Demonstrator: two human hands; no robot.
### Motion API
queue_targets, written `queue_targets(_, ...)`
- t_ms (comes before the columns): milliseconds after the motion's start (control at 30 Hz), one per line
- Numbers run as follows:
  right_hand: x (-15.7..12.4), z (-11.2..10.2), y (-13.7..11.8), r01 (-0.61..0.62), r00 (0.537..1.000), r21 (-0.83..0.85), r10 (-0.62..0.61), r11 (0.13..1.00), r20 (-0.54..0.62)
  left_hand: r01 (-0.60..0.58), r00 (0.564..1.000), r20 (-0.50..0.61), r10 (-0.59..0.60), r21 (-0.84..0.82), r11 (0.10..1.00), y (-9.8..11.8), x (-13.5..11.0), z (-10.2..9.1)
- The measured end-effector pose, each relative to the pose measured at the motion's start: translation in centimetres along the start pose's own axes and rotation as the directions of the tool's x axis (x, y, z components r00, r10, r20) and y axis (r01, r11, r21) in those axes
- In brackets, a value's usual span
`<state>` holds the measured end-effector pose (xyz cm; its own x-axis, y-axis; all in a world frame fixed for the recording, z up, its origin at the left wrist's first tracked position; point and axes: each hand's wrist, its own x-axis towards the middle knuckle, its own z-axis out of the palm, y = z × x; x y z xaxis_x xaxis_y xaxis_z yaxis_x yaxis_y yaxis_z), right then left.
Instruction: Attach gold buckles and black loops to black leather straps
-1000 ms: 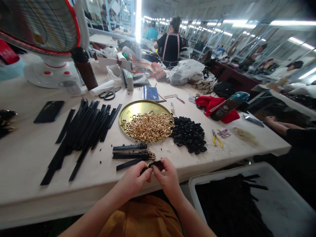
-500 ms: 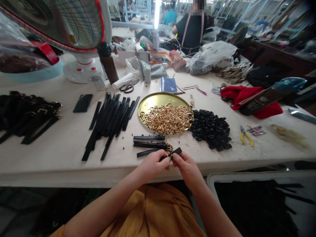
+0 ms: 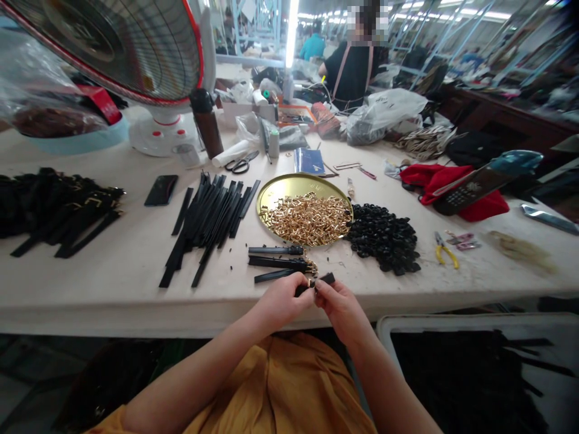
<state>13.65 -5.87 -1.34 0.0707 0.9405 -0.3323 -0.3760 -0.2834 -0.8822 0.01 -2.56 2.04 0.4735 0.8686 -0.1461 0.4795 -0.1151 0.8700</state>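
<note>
At the table's front edge, my left hand [image 3: 291, 295] and my right hand [image 3: 337, 299] pinch one short black strap [image 3: 327, 278] between them. A bit of gold metal, apparently a buckle, shows on the strap by my fingertips; the fingers hide most of it. Just beyond my left hand lie several black straps [image 3: 275, 261] with gold buckles at their right ends. Behind these is a round gold tray [image 3: 278, 185] heaped with small gold buckles [image 3: 312, 218]. Right of the tray spreads a pile of small black pieces [image 3: 384, 238].
Long black strips [image 3: 210, 220] lie to the left, near a phone [image 3: 161, 190] and a pile of buckled straps [image 3: 58, 205]. Scissors [image 3: 242, 163], a blue booklet [image 3: 309, 161] and a fan [image 3: 136, 48] are farther back. Yellow-handled pliers [image 3: 446, 252] lie right. A bin [image 3: 384, 328] stands below.
The camera view has shifted slightly, so the table items appear a little displaced. Both hands keep their pinch on the strap, with the fingers barely altered.
</note>
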Motion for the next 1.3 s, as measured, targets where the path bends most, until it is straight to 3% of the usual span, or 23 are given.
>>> queue_targets(100,-0.5,0.2,0.0,0.121,0.992,-0.122,-0.125,0.985,-0.025,0.072,0.997,0.048,-0.065,-0.170,0.983,-0.2,-0.1,0.2)
queue_targets(233,-0.9,0.1,-0.1,0.283,0.948,-0.347,-0.315,0.894,-0.037,0.119,0.989,0.122,-0.084,-0.316,0.941,-0.8,-0.1,0.4)
queue_targets(367,-0.6,-0.3,0.1,0.175,0.980,-0.254,-0.194,0.951,-0.052,0.087,0.991,0.121,-0.053,-0.296,0.951,-1.4,0.0,0.6)
queue_targets(467,-0.2,-0.4,0.4,0.059,0.997,-0.104,-0.064,0.993,-0.045,0.133,0.984,0.149,-0.092,-0.298,0.945,-1.6,0.3,0.5)
queue_targets(600,0.1,-0.2,0.3,-0.015,0.999,-0.005,0.014,1.000,-0.043,0.182,0.977,0.168,-0.131,-0.336,0.924,-1.8,0.5,0.4)
queue_targets(700,0.2,-0.1,0.0,-0.024,0.999,-0.045,0.023,0.999,-0.039,0.195,0.975,0.172,-0.142,-0.341,0.920,-1.8,0.7,0.3)
queue_targets(867,0.3,-0.4,0.0,0.054,0.995,-0.240,-0.073,0.969,-0.070,0.220,0.970,0.179,-0.166,-0.342,0.913,-1.3,0.9,0.3)
queue_targets(1033,0.5,-0.8,0.4,0.002,0.999,-0.200,-0.011,0.980,-0.042,0.200,0.967,0.223,-0.121,-0.375,0.905,-1.3,0.8,0.5)
queue_targets(1167,0.3,-0.7,0.1,0.062,0.994,-0.265,-0.084,0.962,-0.074,0.192,0.972,0.192,-0.133,-0.333,0.923,-1.7,0.8,0.8)
queue_targets(1300,0.3,-0.7,0.0,-0.029,0.999,-0.078,0.027,0.997,-0.025,0.219,0.968,0.195,-0.155,-0.367,0.904,-1.6,1.1,1.1)
